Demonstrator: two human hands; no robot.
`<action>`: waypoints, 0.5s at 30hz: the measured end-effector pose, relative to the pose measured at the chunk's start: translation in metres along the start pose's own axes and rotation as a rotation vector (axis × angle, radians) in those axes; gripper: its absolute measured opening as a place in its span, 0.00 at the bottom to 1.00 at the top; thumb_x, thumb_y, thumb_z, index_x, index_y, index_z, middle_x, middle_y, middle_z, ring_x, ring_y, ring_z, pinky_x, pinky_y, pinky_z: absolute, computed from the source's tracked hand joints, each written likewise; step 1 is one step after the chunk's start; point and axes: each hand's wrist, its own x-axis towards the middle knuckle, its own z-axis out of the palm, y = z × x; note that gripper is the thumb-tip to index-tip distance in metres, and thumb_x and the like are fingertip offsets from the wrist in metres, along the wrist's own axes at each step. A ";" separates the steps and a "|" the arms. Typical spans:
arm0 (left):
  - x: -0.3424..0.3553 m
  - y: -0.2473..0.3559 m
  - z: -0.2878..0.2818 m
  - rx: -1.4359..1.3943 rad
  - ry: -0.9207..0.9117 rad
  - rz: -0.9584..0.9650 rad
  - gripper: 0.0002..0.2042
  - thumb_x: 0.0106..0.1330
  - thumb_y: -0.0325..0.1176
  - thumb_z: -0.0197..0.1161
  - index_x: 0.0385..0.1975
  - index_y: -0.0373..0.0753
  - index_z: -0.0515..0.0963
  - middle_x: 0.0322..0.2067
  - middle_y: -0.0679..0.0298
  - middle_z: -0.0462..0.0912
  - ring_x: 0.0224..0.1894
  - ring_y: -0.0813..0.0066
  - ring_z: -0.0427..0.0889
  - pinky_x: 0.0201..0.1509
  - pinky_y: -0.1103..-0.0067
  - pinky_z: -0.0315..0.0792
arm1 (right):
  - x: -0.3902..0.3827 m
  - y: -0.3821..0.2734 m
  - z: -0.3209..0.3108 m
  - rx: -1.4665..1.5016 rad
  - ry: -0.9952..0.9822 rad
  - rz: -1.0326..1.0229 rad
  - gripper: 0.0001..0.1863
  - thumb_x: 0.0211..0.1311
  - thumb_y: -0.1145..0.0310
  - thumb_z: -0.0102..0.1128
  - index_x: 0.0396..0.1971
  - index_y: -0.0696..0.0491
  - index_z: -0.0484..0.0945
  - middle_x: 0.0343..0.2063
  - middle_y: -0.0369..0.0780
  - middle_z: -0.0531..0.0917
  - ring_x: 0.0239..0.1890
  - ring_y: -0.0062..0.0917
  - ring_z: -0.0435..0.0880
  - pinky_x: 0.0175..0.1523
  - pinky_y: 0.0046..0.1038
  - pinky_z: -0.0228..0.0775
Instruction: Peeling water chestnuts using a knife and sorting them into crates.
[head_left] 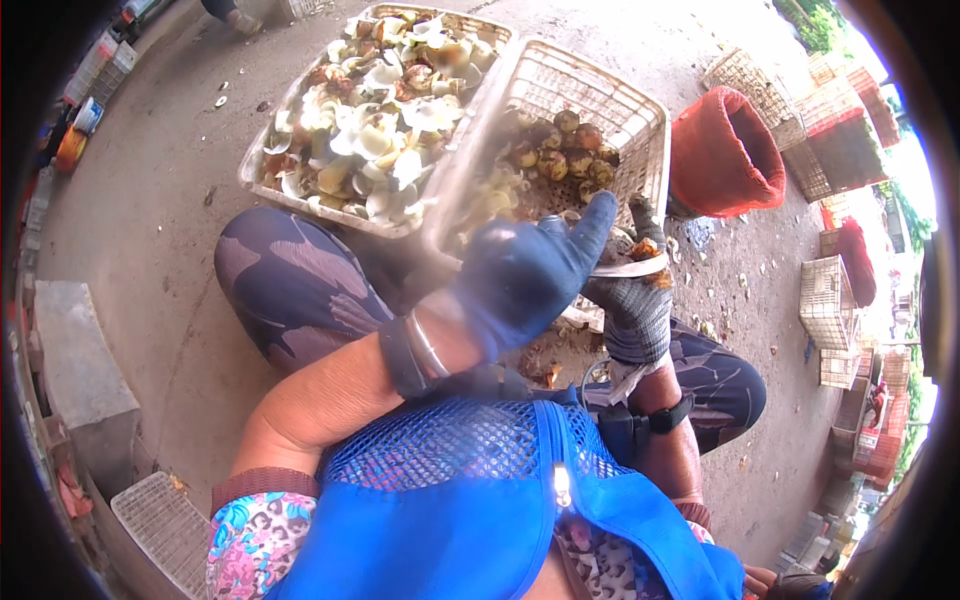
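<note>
Works low over grubby ground (pixel 170 200), with a crate (pixel 300 203) on the left heaped with pale curved pieces (pixel 380 135); judging by that heap, looks well advanced. Has just beside it a second crate (pixel 590 85), and next to that a red open-topped container (pixel 705 155). Curls the gloved left hand (pixel 540 275) close against the other; cannot tell on what. Clamps the gloved right hand (pixel 632 315) on a brown-orange lump (pixel 647 250) at the second crate's near end, probably partway through this one. Leaves a cluster of round brown things (pixel 570 150) in that crate (seemingly whole, so likely undone). Shows between both hands a pale strip (pixel 635 267), perhaps blade, perhaps peel.
</note>
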 end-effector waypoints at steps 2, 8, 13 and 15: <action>-0.008 -0.010 0.010 -0.080 -0.055 -0.088 0.30 0.66 0.28 0.58 0.69 0.31 0.64 0.28 0.54 0.80 0.25 0.60 0.82 0.27 0.67 0.76 | -0.002 0.005 -0.026 -0.174 -0.037 0.032 0.45 0.49 0.72 0.78 0.68 0.61 0.64 0.46 0.40 0.84 0.43 0.22 0.84 0.53 0.24 0.78; -0.023 -0.037 0.033 -0.293 -0.272 -0.600 0.28 0.63 0.30 0.60 0.67 0.38 0.69 0.33 0.47 0.86 0.35 0.44 0.85 0.37 0.58 0.78 | -0.007 -0.004 -0.062 -0.013 -0.086 0.234 0.37 0.48 0.81 0.70 0.63 0.64 0.69 0.48 0.40 0.83 0.45 0.22 0.84 0.53 0.25 0.78; -0.009 -0.011 0.008 -0.617 0.086 -0.422 0.19 0.62 0.28 0.61 0.54 0.41 0.81 0.32 0.48 0.86 0.34 0.49 0.86 0.38 0.63 0.80 | 0.007 -0.017 -0.048 0.049 -0.022 -0.011 0.31 0.54 0.79 0.69 0.60 0.64 0.72 0.55 0.43 0.79 0.52 0.24 0.81 0.56 0.27 0.76; -0.002 -0.001 -0.006 -0.663 0.082 -0.381 0.17 0.62 0.28 0.61 0.52 0.41 0.82 0.33 0.49 0.86 0.34 0.50 0.86 0.37 0.65 0.81 | 0.014 0.004 -0.059 -0.162 -0.133 -0.149 0.31 0.57 0.78 0.69 0.61 0.64 0.70 0.56 0.42 0.79 0.52 0.26 0.81 0.57 0.27 0.76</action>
